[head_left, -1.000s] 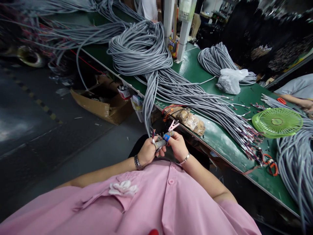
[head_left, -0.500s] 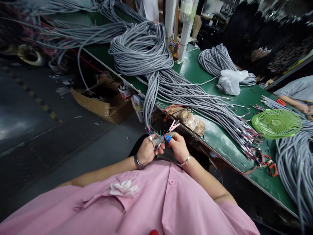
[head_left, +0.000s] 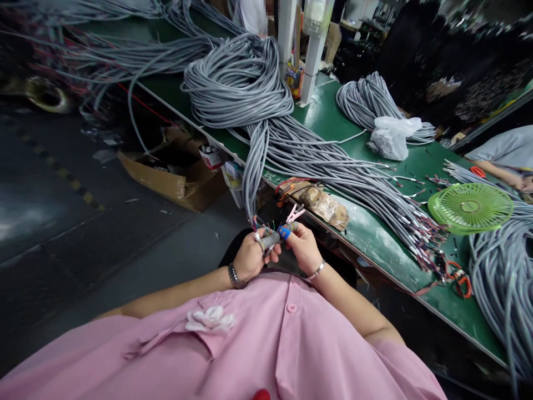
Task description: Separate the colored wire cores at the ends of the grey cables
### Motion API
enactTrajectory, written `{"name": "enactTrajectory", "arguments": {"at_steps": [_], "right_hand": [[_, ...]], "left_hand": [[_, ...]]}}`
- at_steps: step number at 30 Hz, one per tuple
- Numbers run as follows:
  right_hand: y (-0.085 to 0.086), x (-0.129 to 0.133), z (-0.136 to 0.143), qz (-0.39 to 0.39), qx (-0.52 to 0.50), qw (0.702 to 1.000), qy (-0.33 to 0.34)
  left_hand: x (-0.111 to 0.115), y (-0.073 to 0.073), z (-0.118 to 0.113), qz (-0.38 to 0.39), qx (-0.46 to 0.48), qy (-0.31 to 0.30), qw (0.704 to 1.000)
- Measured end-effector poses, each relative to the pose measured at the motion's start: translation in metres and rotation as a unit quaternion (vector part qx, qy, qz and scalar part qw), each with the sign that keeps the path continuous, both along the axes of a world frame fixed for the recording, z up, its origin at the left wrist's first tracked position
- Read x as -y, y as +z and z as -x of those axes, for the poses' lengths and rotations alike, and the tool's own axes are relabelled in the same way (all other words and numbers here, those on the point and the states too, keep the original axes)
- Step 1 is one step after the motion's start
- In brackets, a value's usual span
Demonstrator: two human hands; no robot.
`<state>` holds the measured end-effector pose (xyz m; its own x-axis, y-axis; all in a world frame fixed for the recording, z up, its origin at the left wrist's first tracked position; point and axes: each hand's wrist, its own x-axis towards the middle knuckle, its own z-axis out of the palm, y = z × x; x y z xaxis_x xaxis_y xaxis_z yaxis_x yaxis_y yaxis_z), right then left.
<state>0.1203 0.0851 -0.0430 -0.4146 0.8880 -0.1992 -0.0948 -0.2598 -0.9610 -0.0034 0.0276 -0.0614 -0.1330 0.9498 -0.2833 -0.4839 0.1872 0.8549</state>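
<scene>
My left hand (head_left: 252,255) is closed on the end of a grey cable, its thumb wrapped in grey tape. Thin coloured wires (head_left: 272,226) fan out from the cable end between my two hands. My right hand (head_left: 303,247), with blue tape on the thumb, pinches at these wires; its fingertips meet those of the left. A hanging bunch of grey cables (head_left: 255,172) comes down from the table edge to my left hand. Just beyond the right fingers is a pink clip (head_left: 295,214). The fingers hide which single wire is pinched.
A green table (head_left: 362,214) carries a large coil of grey cable (head_left: 237,83) and long cables with stripped ends. On the right are a green fan (head_left: 470,208), orange-handled scissors (head_left: 460,280) and another person's hand (head_left: 516,180). A cardboard box (head_left: 166,178) stands on the floor at left.
Both hands stay together at the wire ends, with only slight finger movement. The whole view has shifted a little.
</scene>
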Motion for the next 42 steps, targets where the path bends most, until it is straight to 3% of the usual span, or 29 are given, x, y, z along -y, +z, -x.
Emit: {"name": "enactTrajectory", "arguments": {"at_steps": [7,24,29,32,36,39,42], "right_hand": [[-0.006,0.004,-0.001,0.004,0.0,0.999,-0.041],[-0.008,0.01,-0.002,-0.004,-0.012,0.999,-0.046],[-0.01,0.008,-0.012,-0.008,-0.04,0.999,0.008],[-0.015,-0.003,-0.019,0.051,-0.078,0.996,-0.006],[-0.019,-0.025,-0.02,0.113,-0.122,0.986,-0.016],[-0.018,-0.035,-0.014,0.09,-0.128,0.987,0.029],[-0.019,-0.038,-0.005,0.025,-0.099,0.995,-0.009]], "left_hand": [[-0.002,0.002,0.001,-0.005,0.006,0.024,1.0],[-0.002,0.002,0.003,-0.005,0.006,0.047,0.999],[-0.001,0.005,0.007,-0.01,-0.002,0.03,1.0],[0.001,0.009,0.009,-0.007,-0.003,0.014,1.0],[-0.002,0.015,0.01,0.001,0.009,-0.053,0.999],[-0.01,0.019,0.011,0.003,0.035,-0.095,0.995],[-0.019,0.022,0.012,0.009,0.073,-0.121,0.99]]}}
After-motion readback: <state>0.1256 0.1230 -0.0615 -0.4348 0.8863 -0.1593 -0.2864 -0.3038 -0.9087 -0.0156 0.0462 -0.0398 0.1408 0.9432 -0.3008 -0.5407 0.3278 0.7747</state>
